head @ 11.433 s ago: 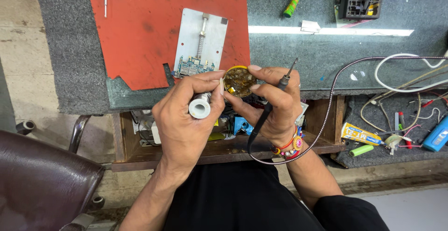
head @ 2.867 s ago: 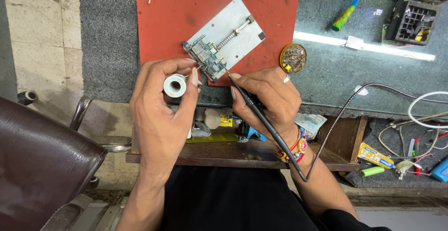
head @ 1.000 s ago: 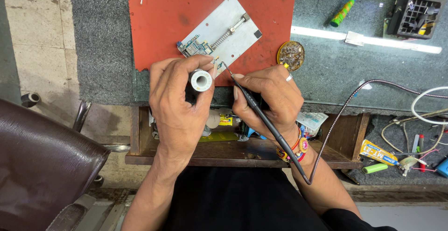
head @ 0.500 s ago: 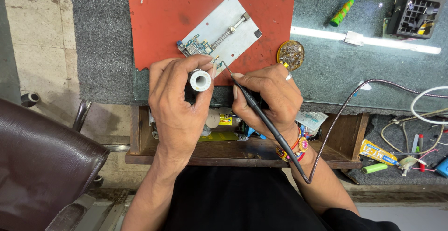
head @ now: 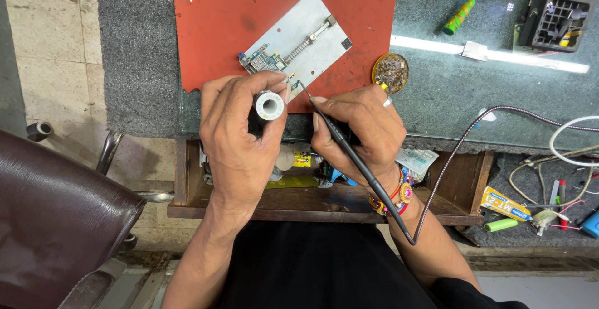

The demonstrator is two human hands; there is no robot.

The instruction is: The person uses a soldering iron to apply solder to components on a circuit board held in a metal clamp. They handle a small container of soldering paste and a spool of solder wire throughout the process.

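Red mat (head: pixel 224 28) on the desk (head: pixel 449 91) carries a metal holder (head: pixel 306 34) clamping a circuit board (head: pixel 265 59); left hand (head: pixel 240 137) fingers grip a solder spool (head: pixel 269 105); right hand (head: pixel 362 128) fingers pinch the soldering iron (head: pixel 331 128), tip at the board's edge; soldering seems underway, calling for steady tip contact.

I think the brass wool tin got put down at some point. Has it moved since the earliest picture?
Yes. The round tin, earlier held up in the hands, now sits on the bench beside the red mat, right of it, beyond the right hand.
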